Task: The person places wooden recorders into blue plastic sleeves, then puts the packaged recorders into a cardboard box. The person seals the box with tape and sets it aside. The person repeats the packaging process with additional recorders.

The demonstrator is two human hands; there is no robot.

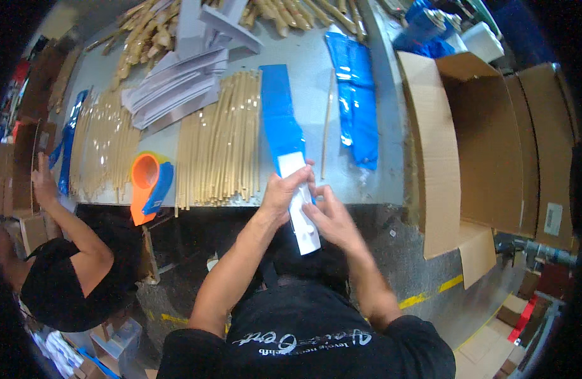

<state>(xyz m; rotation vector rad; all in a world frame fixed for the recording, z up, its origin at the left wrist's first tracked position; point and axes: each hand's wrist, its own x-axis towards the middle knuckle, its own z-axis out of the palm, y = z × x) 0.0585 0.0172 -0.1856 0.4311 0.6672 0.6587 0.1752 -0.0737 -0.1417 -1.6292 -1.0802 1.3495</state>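
Note:
My left hand (pixel 284 192) grips a folded white card strip (pixel 303 227) just past the table's front edge. From the strip's far end a flat blue plastic sleeve (pixel 277 104) runs away from me over the table. How far the card reaches inside the sleeve is hidden. My right hand (pixel 333 215), slightly blurred, pinches the strip's right edge with thumb and fingers, nearer to me than the left. A row of thin tan sticks (pixel 220 142) lies left of the sleeve. To its right are a single stick (pixel 327 125) and glossy blue plastic packets (pixel 357 99).
An orange and blue tape dispenser (pixel 151 184) overhangs the table's front edge. White folded cards (pixel 177 90) lie across more sticks (pixel 104 137). Wrapped bundles (pixel 149 42) are piled behind. An open cardboard box (pixel 485 151) stands right. A co-worker (pixel 63 279) is at left.

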